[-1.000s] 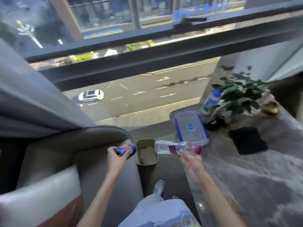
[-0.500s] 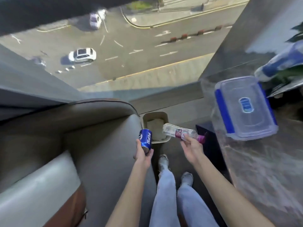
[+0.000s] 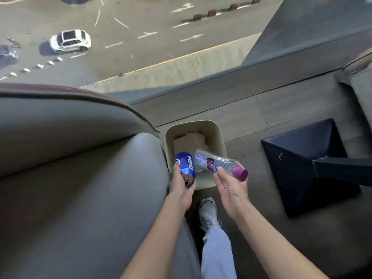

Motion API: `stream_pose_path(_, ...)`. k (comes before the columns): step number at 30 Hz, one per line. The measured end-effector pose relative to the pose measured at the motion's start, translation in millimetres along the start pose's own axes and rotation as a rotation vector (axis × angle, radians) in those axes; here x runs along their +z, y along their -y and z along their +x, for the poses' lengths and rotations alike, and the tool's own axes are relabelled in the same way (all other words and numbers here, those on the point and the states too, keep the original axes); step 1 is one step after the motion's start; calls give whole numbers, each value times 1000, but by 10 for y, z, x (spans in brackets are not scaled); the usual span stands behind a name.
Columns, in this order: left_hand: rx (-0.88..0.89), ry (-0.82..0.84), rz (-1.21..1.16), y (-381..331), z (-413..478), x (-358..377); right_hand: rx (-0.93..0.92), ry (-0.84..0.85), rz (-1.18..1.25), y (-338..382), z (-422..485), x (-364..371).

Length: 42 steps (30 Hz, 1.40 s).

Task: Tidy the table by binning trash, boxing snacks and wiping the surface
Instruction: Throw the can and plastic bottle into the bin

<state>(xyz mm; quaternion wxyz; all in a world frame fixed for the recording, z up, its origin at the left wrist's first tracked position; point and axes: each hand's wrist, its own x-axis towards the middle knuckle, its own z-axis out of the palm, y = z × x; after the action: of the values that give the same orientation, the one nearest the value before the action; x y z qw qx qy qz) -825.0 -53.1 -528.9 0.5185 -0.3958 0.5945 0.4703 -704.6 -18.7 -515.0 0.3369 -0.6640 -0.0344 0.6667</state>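
Note:
A beige bin [image 3: 220, 135] stands on the floor beside the sofa, with crumpled white paper [image 3: 190, 141] inside. My left hand [image 3: 182, 188] grips a blue Pepsi can [image 3: 185, 167], tilted over the bin's near left edge. My right hand [image 3: 230, 185] holds a clear plastic bottle [image 3: 217, 163] with a purple cap near its neck, lying sideways over the bin's near right side. The fingers on the bottle look loosely spread.
A grey sofa [image 3: 80, 178] fills the left. A dark table base [image 3: 306, 164] stands on the floor to the right. My leg and a white shoe [image 3: 208, 212] are below the bin. A window ahead overlooks a street.
The view has tipped further down; the table top and lidded box have left the frame. Both hands have moved forward, so the can and bottle now hang over the bin.

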Motion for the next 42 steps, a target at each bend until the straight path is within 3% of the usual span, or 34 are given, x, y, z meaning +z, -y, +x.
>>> stream_pose_path(3,13,-24,55,-20,409,105,-111,63,-141,-225,292,113)
stream_pose_path(8,59,-115,213,-26,1012,302,-410,273,-723,-488,730,211)
stream_pose_path(12,216,-197,403,34,1324,405,-576,437,-1100,-578,1053,242)
stream_pose_path(17,314,-289,625,64,1385,448,-509,613,-1304,-574,1311,231)
stream_pose_path(29,488,-397,1036,190,1710,458,-562,731,-1797,-633,1685,152)
stream_pose_path(32,580,-360,1231,305,1759,416,-526,785,-1960,-654,1789,106)
stream_pose_path(35,636,-295,1372,349,1794,396,-309,797,-2014,-658,1852,102)
stream_pose_path(42,429,-69,1469,315,1899,334,-385,685,-2106,-735,1981,250)
